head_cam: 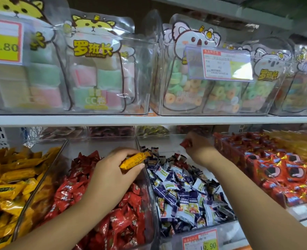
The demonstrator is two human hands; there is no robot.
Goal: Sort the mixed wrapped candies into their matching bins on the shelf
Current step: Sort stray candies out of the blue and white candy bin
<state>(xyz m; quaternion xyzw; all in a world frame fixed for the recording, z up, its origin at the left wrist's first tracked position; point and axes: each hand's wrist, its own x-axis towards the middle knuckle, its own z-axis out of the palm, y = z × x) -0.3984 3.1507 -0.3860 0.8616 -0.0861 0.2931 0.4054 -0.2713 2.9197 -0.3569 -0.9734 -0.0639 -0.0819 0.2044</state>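
Note:
Clear bins line the lower shelf. My left hand (113, 170) grips a yellow wrapped candy (133, 160) above the wall between the red-candy bin (102, 195) and the bin of purple-and-white candies (183, 192). My right hand (199, 150) pinches a small red wrapped candy (185, 143) over the far end of the purple-and-white bin. At the far left sits a bin of yellow candies (10, 186). A bin of red packets with dark pictures (275, 170) stands on the right.
The upper shelf (149, 120) carries clear boxes with cartoon-animal bags of pastel rolls (93, 76) and ring gummies (203, 83). Price tags hang at the upper left (3, 40), upper centre (219, 64) and on the purple bin's front (199, 239). More bins sit behind.

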